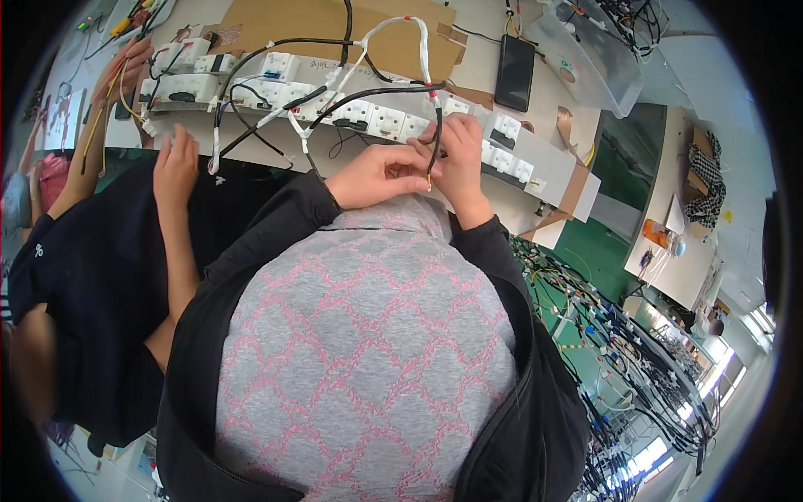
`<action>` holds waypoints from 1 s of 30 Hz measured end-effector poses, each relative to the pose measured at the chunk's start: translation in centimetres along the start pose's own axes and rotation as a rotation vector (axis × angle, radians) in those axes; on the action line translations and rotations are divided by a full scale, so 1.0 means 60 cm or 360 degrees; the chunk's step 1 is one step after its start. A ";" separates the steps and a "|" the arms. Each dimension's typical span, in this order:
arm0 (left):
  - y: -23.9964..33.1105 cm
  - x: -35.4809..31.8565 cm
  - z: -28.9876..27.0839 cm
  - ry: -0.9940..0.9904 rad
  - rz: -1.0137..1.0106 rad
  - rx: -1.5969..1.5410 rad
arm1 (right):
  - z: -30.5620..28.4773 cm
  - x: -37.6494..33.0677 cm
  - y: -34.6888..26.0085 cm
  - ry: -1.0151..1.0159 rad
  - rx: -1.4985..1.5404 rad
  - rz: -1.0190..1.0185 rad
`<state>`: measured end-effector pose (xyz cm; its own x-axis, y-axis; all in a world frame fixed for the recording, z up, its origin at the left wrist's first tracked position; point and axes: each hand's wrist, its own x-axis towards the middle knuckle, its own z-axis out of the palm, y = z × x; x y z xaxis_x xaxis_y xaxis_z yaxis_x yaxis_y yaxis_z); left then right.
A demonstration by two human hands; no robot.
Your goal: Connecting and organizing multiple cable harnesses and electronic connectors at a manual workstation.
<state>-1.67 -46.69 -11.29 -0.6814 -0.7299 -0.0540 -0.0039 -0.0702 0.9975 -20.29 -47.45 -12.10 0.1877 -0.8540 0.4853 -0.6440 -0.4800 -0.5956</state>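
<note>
A wire harness of black and white-wrapped cables (424, 52) with red tape bands loops over the bench in front of me. One black branch of it runs down between my hands and ends in a short thin tip. My right hand (459, 163) is closed round this black cable, fingers bent. My left hand (375, 174) meets it from the left, thumb and fingertips pinched at the same cable near its end. The exact contact of the fingertips is partly hidden. Behind my hands stands a row of white connector blocks (387, 122) on a long board.
A black phone (514, 74) lies beyond my right hand, near a clear plastic bin (585, 58). Brown cardboard (335, 21) covers the back of the bench. At my left a co-worker's hand (176, 163) rests near the bench edge. Bundled cables (619, 360) hang at my right.
</note>
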 end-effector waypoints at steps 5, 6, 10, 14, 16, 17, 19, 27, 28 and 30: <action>0.012 0.006 -0.008 -0.0114 -0.0087 -0.0586 | -0.010 0.009 0.000 -0.0248 -0.0258 0.0086; 0.017 0.006 -0.010 -0.0146 -0.0061 -0.0577 | -0.013 0.015 0.001 -0.0243 -0.0262 0.0093; 0.037 0.002 -0.032 -0.0110 -0.0086 -0.0155 | -0.023 0.030 0.001 -0.0393 -0.0217 0.0127; 0.017 0.003 -0.077 0.0568 0.0669 0.1168 | -0.018 0.002 0.002 -0.0320 -0.0219 0.0140; 0.000 0.001 -0.086 0.0598 0.0665 0.1209 | -0.020 -0.012 -0.026 -0.0255 -0.0324 0.0148; -0.008 -0.001 -0.089 0.0618 0.0662 0.1247 | -0.020 -0.018 -0.036 -0.0252 -0.0330 0.0151; -0.013 0.006 -0.078 0.0659 0.0648 0.1232 | -0.038 -0.029 -0.048 -0.0140 -0.0323 0.0275; 0.029 0.020 -0.083 0.0531 0.0271 0.1514 | -0.040 -0.025 -0.076 0.0209 0.0001 0.0138; 0.034 0.024 -0.086 0.0481 0.0286 0.1513 | -0.042 -0.029 -0.078 0.0243 -0.0040 0.0151; 0.044 0.039 -0.087 0.0422 0.0337 0.1542 | -0.038 -0.039 -0.083 0.0054 0.0238 0.0185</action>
<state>0.55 -52.15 -9.02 -0.5535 -0.7985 0.2366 -0.5718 0.5709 0.5892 -19.22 -42.62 -8.80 0.0920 -0.8993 0.4277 -0.5422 -0.4054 -0.7359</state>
